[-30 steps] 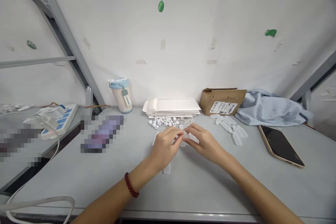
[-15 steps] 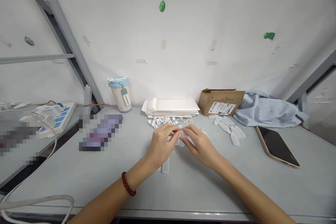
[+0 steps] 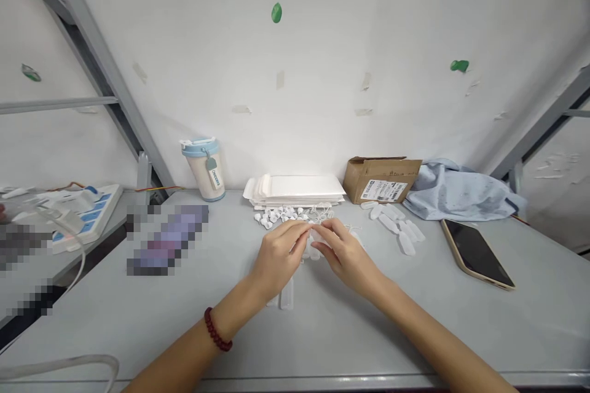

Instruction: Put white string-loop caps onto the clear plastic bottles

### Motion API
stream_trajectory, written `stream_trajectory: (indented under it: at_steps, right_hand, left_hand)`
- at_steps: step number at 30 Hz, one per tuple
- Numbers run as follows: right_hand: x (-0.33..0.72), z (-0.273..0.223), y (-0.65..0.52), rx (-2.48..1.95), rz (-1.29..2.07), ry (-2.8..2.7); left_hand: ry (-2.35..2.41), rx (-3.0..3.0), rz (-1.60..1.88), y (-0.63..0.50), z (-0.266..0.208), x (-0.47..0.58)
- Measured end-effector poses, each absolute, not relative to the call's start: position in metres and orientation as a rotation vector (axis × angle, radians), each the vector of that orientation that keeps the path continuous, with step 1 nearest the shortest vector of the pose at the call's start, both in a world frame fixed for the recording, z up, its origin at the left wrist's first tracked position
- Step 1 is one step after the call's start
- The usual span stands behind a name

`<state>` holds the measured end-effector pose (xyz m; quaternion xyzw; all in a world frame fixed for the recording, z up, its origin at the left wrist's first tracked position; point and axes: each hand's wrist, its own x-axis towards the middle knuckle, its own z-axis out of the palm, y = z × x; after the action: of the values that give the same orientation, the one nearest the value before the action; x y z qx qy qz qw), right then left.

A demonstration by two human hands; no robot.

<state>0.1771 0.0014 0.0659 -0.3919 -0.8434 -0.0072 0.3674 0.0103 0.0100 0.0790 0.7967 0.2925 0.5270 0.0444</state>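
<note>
My left hand (image 3: 280,253) and my right hand (image 3: 345,250) meet over the middle of the grey table, fingertips pinched close together. Whatever sits between the fingertips is too small and too covered to name. Below and behind the fingers lie translucent plastic pieces (image 3: 315,253), partly hidden by the hands. Just beyond them is a scatter of small white caps (image 3: 268,218), with thin white loops (image 3: 328,211) to their right. Nearer me, beside my left wrist, a clear flat rectangular piece (image 3: 286,296) rests on the table.
Behind the caps is a stack of white flat boxes (image 3: 302,187). A cardboard box (image 3: 380,181), a bluish cloth (image 3: 461,191), several translucent oval pieces (image 3: 399,225) and a phone (image 3: 477,253) are on the right. To the left stand a lidded cup (image 3: 205,171) and a power strip (image 3: 90,219).
The whole view has shifted slightly, so things on the table appear a little further left. Both hands keep their pinch, with fingertips still together.
</note>
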Motion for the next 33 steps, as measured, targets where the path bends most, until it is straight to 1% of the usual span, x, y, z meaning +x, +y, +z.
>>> stream_trajectory:
  at_steps: [8,13,20,28,33]
  right_hand:
    - [0.174,0.066,-0.003,-0.944,0.055,-2.148]
    - [0.175,0.066,-0.006,-0.93,0.04,-2.166]
    - [0.174,0.068,-0.008,-0.97,0.07,-2.134]
    - [0.181,0.068,0.0,-0.984,0.073,-2.132]
    - [0.181,0.067,0.0,-1.038,0.033,-2.146]
  left_hand:
    - [0.901,2.46,1.608,0.008,0.079,0.006]
    - [1.03,2.351,1.537,0.006,0.085,0.005]
    - [1.137,2.033,1.297,-0.006,0.1,0.008]
    - [1.181,2.034,1.215,-0.009,0.097,0.013]
    - [1.169,2.275,1.273,-0.009,0.09,0.013]
